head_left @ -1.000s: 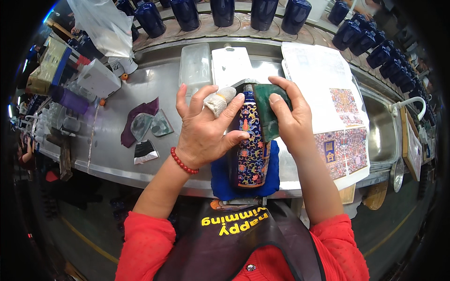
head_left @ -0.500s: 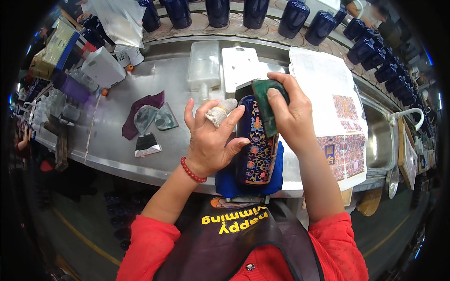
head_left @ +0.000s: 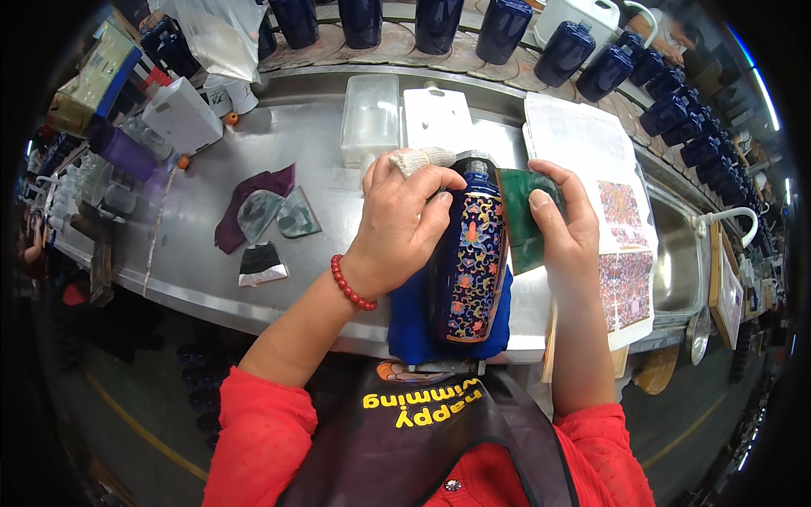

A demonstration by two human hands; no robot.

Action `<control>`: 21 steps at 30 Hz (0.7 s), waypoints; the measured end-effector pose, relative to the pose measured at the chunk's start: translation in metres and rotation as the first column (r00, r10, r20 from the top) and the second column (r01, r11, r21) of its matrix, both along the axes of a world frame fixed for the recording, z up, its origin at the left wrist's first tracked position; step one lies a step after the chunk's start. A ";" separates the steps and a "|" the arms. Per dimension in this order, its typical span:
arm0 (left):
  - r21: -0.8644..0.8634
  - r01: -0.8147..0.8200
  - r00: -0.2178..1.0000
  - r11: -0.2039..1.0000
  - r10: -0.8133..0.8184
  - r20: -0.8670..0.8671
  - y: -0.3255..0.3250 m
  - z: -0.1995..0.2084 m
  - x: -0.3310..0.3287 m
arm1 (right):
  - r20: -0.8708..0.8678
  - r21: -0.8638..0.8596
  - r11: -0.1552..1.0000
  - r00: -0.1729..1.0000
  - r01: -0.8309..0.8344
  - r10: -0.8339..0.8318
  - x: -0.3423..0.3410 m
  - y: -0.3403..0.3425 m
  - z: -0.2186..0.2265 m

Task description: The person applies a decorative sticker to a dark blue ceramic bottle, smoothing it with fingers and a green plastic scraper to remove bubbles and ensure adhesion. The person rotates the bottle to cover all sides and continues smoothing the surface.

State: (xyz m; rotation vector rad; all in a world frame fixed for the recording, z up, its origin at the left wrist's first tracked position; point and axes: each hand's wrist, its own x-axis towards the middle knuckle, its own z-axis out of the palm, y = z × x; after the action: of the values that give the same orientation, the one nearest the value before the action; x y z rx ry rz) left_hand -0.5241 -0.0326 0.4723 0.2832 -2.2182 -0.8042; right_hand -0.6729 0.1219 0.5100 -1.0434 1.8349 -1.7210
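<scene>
A dark blue glazed bottle (head_left: 471, 262) with a colourful floral decal on its upper face lies on a blue cloth (head_left: 405, 325), its neck pointing away from me. My left hand (head_left: 395, 221) is at the bottle's left shoulder, with index finger and thumb bent against it. A white cloth cover (head_left: 420, 160) wraps one finger of that hand. Between the thumb and fingers of my right hand (head_left: 568, 215) is a flat green scraper (head_left: 521, 221). Its edge stands along the decal's right side, close to the bottle; whether it touches is unclear.
Cut scraper pieces (head_left: 279, 213) and a purple cloth (head_left: 241, 215) lie on the metal table at left. Beyond the bottle are a clear container (head_left: 369, 114) and a white one (head_left: 437, 118). Decal sheets (head_left: 623, 287) lie right, beside a sink (head_left: 683, 245). Blue bottles (head_left: 504, 32) line the conveyor behind.
My right hand and the green scraper have moved right, off the bottle's top. My left hand has come in at the bottle's shoulder. More of the decal shows, and the bottles behind have shifted.
</scene>
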 end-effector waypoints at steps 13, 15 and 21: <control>0.176 0.044 0.996 0.983 -0.058 0.074 -0.003 0.007 -0.006 | 0.005 0.040 0.999 1.000 -0.010 0.010 -0.009 0.004 -0.008; 0.171 0.041 0.995 0.984 -0.056 0.088 -0.003 0.006 -0.007 | 0.029 0.034 0.999 1.000 -0.007 0.006 -0.010 0.004 -0.009; 0.210 0.060 0.996 0.976 -0.072 0.051 -0.002 0.004 -0.012 | -0.039 0.052 0.998 0.999 -0.025 0.027 -0.010 0.005 -0.005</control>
State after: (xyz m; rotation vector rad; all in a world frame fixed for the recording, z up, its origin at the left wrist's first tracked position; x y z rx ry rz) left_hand -0.5359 -0.0343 0.4765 0.3392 -2.2088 -1.0810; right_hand -0.6834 0.1272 0.5052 -1.0834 1.8713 -1.6403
